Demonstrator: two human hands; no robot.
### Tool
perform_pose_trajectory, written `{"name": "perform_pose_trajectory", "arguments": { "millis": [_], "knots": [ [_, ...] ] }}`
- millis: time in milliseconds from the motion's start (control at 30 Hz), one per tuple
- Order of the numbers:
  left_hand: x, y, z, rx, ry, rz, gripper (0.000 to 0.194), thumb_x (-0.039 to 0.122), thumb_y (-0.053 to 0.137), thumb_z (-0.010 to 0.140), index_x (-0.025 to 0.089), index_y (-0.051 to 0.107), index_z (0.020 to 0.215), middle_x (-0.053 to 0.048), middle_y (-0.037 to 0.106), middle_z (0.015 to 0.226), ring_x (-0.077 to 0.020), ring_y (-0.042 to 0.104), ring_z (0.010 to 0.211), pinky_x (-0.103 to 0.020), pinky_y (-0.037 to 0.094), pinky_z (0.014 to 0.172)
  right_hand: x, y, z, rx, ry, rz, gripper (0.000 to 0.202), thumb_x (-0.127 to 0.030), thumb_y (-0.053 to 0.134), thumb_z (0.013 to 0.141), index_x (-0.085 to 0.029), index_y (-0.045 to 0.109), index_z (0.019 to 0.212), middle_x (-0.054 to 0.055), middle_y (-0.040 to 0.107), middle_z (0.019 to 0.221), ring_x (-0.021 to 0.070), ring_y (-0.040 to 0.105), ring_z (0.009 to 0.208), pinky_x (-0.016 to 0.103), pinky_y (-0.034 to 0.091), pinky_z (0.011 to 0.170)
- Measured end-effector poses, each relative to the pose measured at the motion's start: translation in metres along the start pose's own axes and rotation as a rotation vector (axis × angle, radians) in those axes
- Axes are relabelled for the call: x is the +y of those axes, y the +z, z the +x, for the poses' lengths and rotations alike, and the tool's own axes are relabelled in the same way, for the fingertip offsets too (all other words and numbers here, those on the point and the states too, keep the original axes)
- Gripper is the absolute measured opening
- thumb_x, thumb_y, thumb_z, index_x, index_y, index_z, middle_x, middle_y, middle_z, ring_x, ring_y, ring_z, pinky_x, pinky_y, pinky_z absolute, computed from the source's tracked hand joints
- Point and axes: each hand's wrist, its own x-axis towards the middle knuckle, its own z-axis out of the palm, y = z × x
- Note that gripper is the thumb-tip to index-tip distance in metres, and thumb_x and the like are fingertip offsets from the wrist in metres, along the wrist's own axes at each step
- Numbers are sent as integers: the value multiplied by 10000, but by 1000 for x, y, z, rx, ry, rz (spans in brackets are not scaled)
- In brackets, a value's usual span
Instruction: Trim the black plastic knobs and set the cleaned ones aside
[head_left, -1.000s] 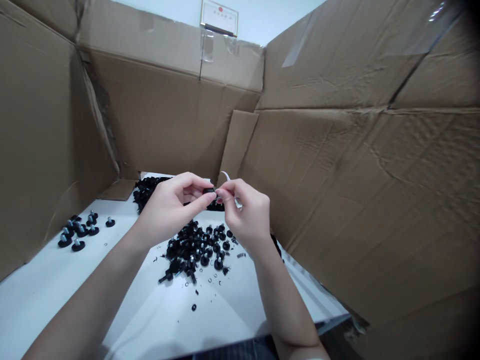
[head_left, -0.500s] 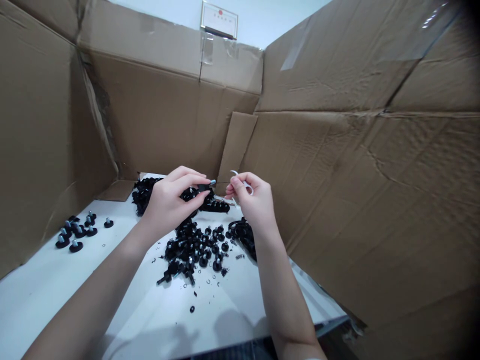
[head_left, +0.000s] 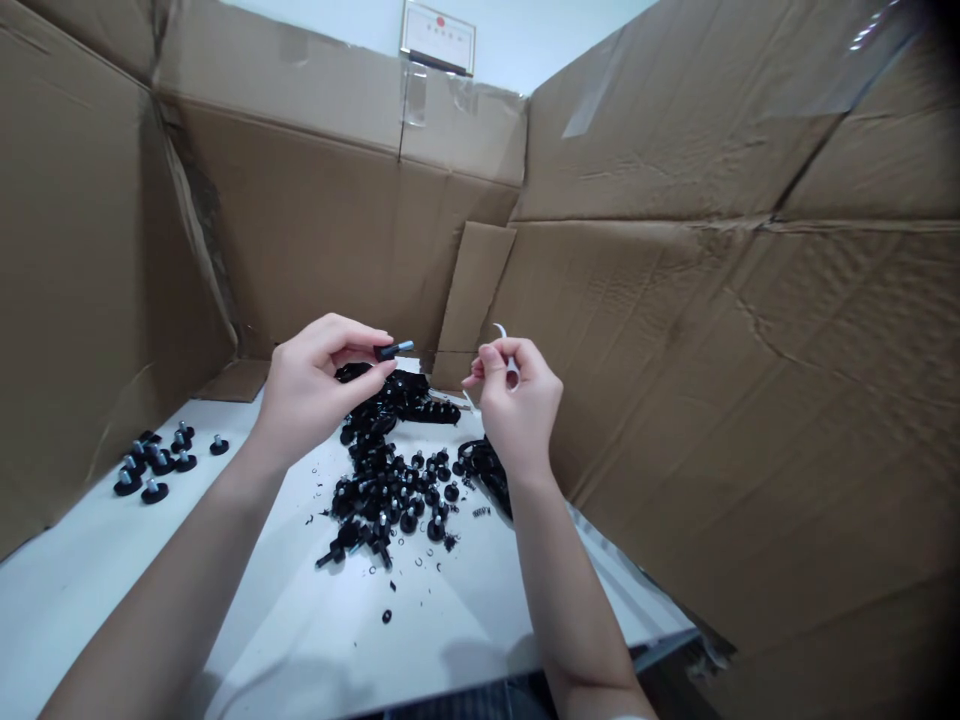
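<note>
Between its thumb and fingers, my left hand (head_left: 311,378) grips a black-headed screw foot (head_left: 394,349), its silvery threaded stud pointing right. To the right, my right hand (head_left: 517,400) is closed around a thin white curved tool (head_left: 513,368), whose exact kind is mostly hidden by the fingers. The two hands are apart, held above the far part of the table. Below them spreads a heap of black screw feet (head_left: 367,490) with metal studs. A smaller group of black screw feet (head_left: 154,462) stands at the left, most with studs upward.
Cardboard walls (head_left: 315,220) close in the white table (head_left: 300,620) at the back and both sides. Small black scraps and rings (head_left: 420,565) lie near the heap. A bundle of black parts (head_left: 486,475) sits beside my right wrist. A framed sheet (head_left: 438,38) hangs beyond.
My left hand has drawn back to the left with the screw foot, showing more of its black head. My right hand has shifted slightly right, widening the gap between the hands.
</note>
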Motion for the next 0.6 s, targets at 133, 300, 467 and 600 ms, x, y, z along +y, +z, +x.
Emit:
{"name": "perform_pose_trajectory", "arguments": {
  "millis": [133, 300, 467, 600],
  "knots": [
    [-2, -2, 1, -86, -124, -59, 236, 289, 753, 691, 190, 706, 900, -34, 686, 854, -157, 661, 816, -295, 556, 810, 6, 0, 4, -13, 17, -33, 171, -296, 521, 864, -197, 543, 726, -28, 586, 622, 92, 605, 532, 237, 462, 534],
    [-5, 3, 2, -137, -405, -312, 289, 334, 775, 679, 170, 688, 900, -25, 700, 852, -131, 676, 719, -278, 564, 763, 9, -2, 7, -576, 230, 117, 316, -432, 587, 816, -160, 627, 659, 7, 628, 585, 112, 604, 506, 251, 512, 509],
    [-2, 9, -2, -244, -458, -340, 270, 377, 718, 736, 159, 688, 892, -40, 702, 854, -141, 667, 736, -274, 563, 731, 4, -2, 4, -409, -138, 165, 288, -369, 744, 701, -207, 654, 921, 24, 690, 898, 145, 654, 799, 296, 556, 728],
    [1, 11, -4, -280, -462, -340, 258, 382, 700, 752, 169, 695, 897, -38, 702, 875, -136, 657, 739, -265, 553, 724, -1, 1, -3, -407, -424, 69, 298, -298, 764, 700, -230, 622, 954, 26, 681, 950, 157, 645, 866, 312, 551, 787]
  ]
}}
